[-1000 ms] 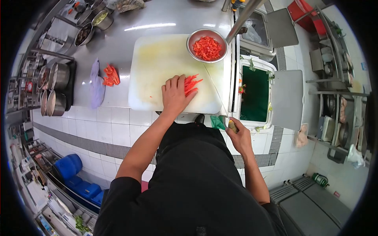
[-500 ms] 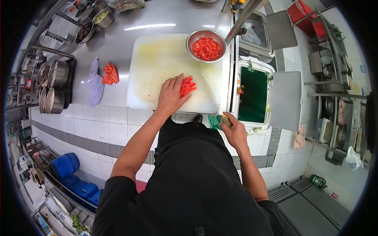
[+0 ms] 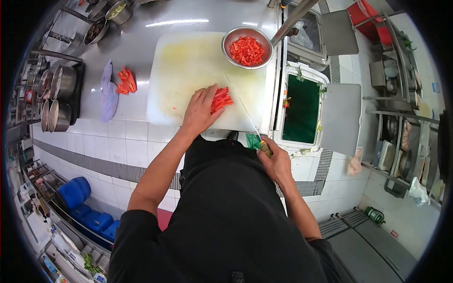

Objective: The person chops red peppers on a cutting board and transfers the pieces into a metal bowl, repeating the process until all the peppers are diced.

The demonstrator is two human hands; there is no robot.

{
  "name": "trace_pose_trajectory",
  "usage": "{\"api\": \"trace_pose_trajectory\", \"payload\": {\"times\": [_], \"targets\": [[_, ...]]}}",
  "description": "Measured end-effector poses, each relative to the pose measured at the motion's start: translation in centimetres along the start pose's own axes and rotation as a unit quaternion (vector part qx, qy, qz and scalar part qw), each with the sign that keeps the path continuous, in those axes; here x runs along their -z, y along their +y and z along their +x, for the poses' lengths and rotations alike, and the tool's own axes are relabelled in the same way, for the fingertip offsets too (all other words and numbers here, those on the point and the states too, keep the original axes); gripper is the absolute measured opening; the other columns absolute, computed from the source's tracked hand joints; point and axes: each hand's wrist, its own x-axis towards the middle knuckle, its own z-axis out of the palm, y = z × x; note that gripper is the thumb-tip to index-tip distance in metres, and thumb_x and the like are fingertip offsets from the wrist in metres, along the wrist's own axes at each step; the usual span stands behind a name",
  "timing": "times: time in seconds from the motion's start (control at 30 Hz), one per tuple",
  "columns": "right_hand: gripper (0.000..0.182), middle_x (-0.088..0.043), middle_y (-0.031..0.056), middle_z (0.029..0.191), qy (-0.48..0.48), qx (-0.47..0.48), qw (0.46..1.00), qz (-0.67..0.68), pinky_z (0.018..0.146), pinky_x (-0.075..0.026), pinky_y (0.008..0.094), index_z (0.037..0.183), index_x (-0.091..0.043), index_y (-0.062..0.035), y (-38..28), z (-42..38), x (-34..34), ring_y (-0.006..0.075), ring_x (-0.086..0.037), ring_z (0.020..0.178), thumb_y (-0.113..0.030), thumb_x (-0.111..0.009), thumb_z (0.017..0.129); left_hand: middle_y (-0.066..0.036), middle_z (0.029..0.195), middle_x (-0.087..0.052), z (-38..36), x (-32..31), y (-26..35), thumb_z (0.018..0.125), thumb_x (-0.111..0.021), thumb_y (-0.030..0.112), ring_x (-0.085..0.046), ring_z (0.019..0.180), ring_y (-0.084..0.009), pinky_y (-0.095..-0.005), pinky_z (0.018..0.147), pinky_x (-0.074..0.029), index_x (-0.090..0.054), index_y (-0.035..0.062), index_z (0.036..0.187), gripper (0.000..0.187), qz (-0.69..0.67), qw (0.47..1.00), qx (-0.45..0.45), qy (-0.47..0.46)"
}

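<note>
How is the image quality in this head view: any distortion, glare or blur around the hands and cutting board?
Head view: strong fisheye bending, with a black vignette around the edges; overhead light glares off the steel counter; the cutting board, left hand on the red pepper strips and right hand holding the knife are fairly sharp, the thin blade faint.

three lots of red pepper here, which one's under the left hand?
The pepper strips on the cutting board, under the left hand; not the diced bowlful or the counter pile.
</note>
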Motion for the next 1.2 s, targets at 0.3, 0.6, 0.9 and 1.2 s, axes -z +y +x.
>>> {"api": "trace_pose_trajectory", "payload": {"times": [0.3,0.6,0.9,1.2], "targets": [[0.048,-0.075,0.0261,0.103,-0.017,-0.004,1.000,-0.010,0.084,-0.056,0.0506,0.138,-0.066,-0.0111,-1.2,0.8,-0.9,0.0474,-0.072,0.095,-0.027,-0.070,0.093,-0.020,0.150,-0.055,-0.1,0.9,1.2,0.081,-0.087,0.037,-0.049,0.137,-0.0392,-0.0470,0.118,-0.038,-0.042,0.0018,0.158,0.096,0.029,1.000,-0.007,0.004],[0.045,-0.075,0.0258,0.101,-0.022,0.003,0.999,-0.040,0.082,-0.055,0.0536,0.137,-0.064,-0.0114,-0.6,0.8,-0.6,0.0481,-0.071,0.095,-0.031,-0.068,0.097,-0.019,0.143,-0.060,-0.1,0.5,0.4,0.089,-0.080,0.029,-0.052,0.133,-0.0388,-0.0471,0.116,-0.040,-0.052,-0.0001,0.151,0.074,0.030,0.999,-0.022,0.015],[0.038,-0.072,0.0278,0.083,-0.039,0.019,0.992,-0.115,0.074,-0.053,0.0589,0.127,-0.059,-0.0067,-0.4,1.1,0.3,0.0503,-0.070,0.080,-0.033,-0.064,0.100,-0.017,0.141,-0.061,1.1,1.4,1.3,0.083,-0.084,0.027,-0.054,0.131,-0.0370,-0.0461,0.113,-0.043,-0.057,0.0032,0.143,0.070,0.035,0.999,-0.016,0.010],[0.034,-0.071,0.0259,0.074,-0.081,0.061,0.978,-0.184,0.067,-0.053,0.0595,0.123,-0.054,-0.0051,-2.1,-1.1,2.7,0.0479,-0.070,0.072,-0.032,-0.061,0.103,-0.014,0.129,-0.063,2.1,1.8,1.8,0.079,-0.086,0.021,-0.058,0.123,-0.0361,-0.0455,0.109,-0.047,-0.064,0.0069,0.125,0.053,-0.011,1.000,-0.007,-0.011]]}}
